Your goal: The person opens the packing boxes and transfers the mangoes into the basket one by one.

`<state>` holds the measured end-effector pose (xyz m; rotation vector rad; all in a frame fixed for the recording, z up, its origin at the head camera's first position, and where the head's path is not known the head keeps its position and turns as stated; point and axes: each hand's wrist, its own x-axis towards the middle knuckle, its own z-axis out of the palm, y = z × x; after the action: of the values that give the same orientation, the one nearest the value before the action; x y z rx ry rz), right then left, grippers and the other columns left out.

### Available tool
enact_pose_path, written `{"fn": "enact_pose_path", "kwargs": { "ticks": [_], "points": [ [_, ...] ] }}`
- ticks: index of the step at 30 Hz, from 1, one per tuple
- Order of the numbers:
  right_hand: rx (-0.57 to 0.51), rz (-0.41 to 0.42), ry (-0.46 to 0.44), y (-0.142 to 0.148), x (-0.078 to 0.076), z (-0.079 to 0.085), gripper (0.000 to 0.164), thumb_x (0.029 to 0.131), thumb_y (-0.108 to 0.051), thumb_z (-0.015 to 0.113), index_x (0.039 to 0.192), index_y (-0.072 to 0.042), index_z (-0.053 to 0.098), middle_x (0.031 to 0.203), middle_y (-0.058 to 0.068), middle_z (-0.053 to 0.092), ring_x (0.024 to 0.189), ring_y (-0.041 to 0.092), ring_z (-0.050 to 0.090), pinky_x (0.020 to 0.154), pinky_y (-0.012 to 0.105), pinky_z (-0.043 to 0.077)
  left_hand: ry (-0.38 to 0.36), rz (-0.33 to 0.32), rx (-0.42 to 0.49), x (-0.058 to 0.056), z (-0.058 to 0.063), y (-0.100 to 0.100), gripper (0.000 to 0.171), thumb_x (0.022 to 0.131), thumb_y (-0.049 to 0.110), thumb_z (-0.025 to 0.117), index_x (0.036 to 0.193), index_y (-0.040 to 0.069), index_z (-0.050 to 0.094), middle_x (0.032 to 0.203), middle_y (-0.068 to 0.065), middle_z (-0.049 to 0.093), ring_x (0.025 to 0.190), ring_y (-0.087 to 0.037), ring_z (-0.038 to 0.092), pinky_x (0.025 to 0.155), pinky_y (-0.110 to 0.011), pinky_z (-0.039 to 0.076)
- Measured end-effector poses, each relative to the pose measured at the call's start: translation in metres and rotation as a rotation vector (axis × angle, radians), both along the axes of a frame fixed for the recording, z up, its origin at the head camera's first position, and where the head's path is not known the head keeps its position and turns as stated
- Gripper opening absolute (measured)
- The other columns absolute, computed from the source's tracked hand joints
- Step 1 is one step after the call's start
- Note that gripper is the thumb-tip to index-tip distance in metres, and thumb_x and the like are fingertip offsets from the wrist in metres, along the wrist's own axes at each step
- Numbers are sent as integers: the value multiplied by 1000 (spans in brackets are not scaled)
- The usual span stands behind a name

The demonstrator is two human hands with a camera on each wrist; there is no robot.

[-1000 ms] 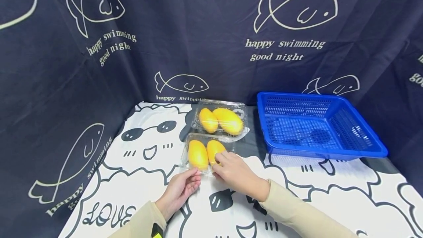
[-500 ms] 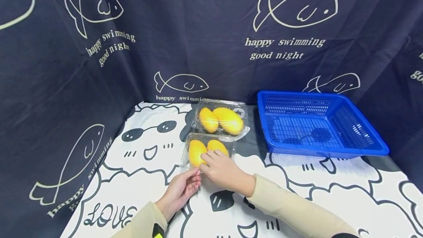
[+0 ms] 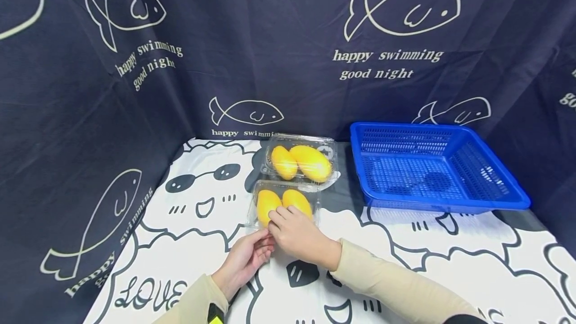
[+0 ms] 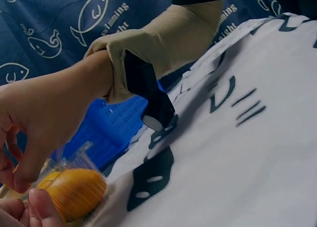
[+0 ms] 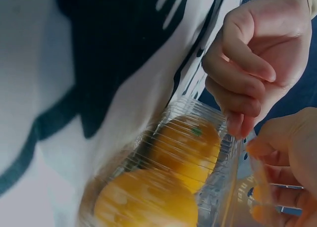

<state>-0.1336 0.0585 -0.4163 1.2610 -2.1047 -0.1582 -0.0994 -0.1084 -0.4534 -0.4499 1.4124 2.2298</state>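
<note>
A clear plastic clamshell box [image 3: 317, 206] holding two yellow mangoes [image 3: 269, 205] sits at the middle of the table. My left hand [image 3: 245, 256] pinches its near edge between thumb and curled fingers. Close beside it, my right hand [image 3: 298, 234] reaches over the box front and pinches the same edge, partly covering the mangoes. In the right wrist view, the fingertips of the left hand [image 5: 247, 73] and right hand [image 5: 287, 153] nearly meet at the rim. Ridged plastic covers a mango [image 5: 190, 145] there. The left wrist view shows the right hand [image 4: 42, 123] above a mango [image 4: 74, 192].
Behind stands a second clear clamshell box [image 3: 302, 139] with two mangoes [image 3: 310, 163] inside. A blue plastic basket [image 3: 366, 199] stands at the right rear. A cartoon-print cloth [image 3: 180, 259] covers the table, and dark fish-print curtains [image 3: 270, 39] enclose the back and sides.
My right hand has moved left along the near edge of the front box, from its right mango toward my left hand. The left hand stays where it was.
</note>
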Motion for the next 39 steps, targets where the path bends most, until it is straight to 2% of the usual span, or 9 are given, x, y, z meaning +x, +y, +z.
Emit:
{"fn": "enact_pose_path", "kwargs": {
  "ticks": [8,13,16,20,26,31,33,36,39],
  "points": [
    [-92,14,51,-1,-8,3,15,86,-8,50,78,-11,62,82,1,53,76,18,49,64,26,39,51,-31,-18,-3,5,4,16,97,15,51,100,6,64,81,3,68,73,-6,65,68,-17,55],
    [-100,-11,77,-2,-8,2,11,87,-15,57,79,-11,64,83,0,56,76,17,50,65,26,40,58,-38,-37,-5,4,6,19,97,14,48,104,3,62,80,4,71,74,-6,68,68,-16,56],
    [-101,-24,88,-2,-8,2,10,86,-18,62,79,-11,64,83,0,56,76,16,50,66,26,41,63,-34,-24,-6,4,8,23,98,13,45,112,-2,57,82,2,73,77,-6,70,74,-18,58],
    [-108,-23,80,-2,-8,0,7,85,-15,62,81,-10,65,84,0,57,77,16,51,67,25,42,68,-16,-6,-7,5,9,27,97,10,44,117,-6,52,83,0,73,82,-9,72,80,-23,59],
    [-138,8,60,1,-11,1,8,86,-10,57,83,-7,64,85,2,58,77,17,51,67,25,42,56,1,1,-9,7,12,25,97,8,41,116,-7,50,83,0,73,82,-9,72,79,-22,59],
    [-283,8,39,3,-17,15,10,78,-7,61,86,-1,64,85,6,58,76,21,52,67,28,44,-8,3,10,-10,8,12,26,95,8,44,116,-8,50,83,-4,73,79,-11,72,76,-20,59],
    [-305,-6,28,3,-19,20,16,74,-8,65,88,-1,65,87,6,60,78,21,54,70,29,46,-26,8,16,-10,8,11,26,95,9,45,115,-7,51,84,-4,73,79,-11,72,76,-19,59],
    [-275,3,0,2,-18,20,17,72,-10,71,86,-4,65,88,5,60,78,20,53,71,28,46,-36,2,42,-10,6,10,25,96,9,44,116,-5,51,85,-3,73,82,-11,72,79,-20,59],
    [-270,32,-31,1,-19,19,12,74,-11,70,79,-7,61,85,2,57,74,18,50,66,26,44,-16,-23,66,-14,9,8,27,98,9,42,119,-6,50,87,-2,73,86,-11,72,82,-22,58]
  ]
}}
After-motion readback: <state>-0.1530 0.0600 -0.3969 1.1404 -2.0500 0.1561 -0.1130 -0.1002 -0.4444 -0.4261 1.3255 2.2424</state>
